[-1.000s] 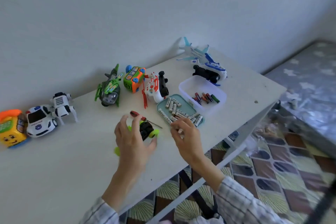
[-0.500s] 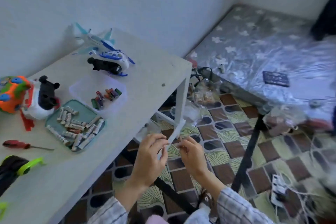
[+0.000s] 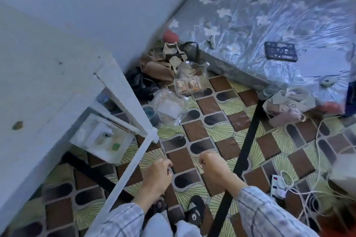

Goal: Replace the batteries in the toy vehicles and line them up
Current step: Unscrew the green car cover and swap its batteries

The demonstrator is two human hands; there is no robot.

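No toy vehicle and no battery tray is in view; the camera looks down past the right end of the white table (image 3: 48, 92) onto the patterned floor. My left hand (image 3: 158, 175) and my right hand (image 3: 213, 167) hang side by side over the floor, off the table, a short gap between them. The fingers of both are curled in. My left hand shows nothing in it. A tiny dark speck sits at my right fingertips; whether it is something pinched there is not visible.
A plastic-wrapped mattress (image 3: 269, 25) fills the upper right. Bags and packets (image 3: 163, 67) lie in the corner by the table leg. A black tripod leg (image 3: 248, 140) crosses beside my right hand. Cables (image 3: 289, 179) lie at right, a white box (image 3: 100, 136) under the table, slippers (image 3: 194, 211) below.
The view has swung right and down, off the table and toys onto the floor. Both hands left the green-wheeled toy and the battery tray, came together off the table's edge, then parted slightly.
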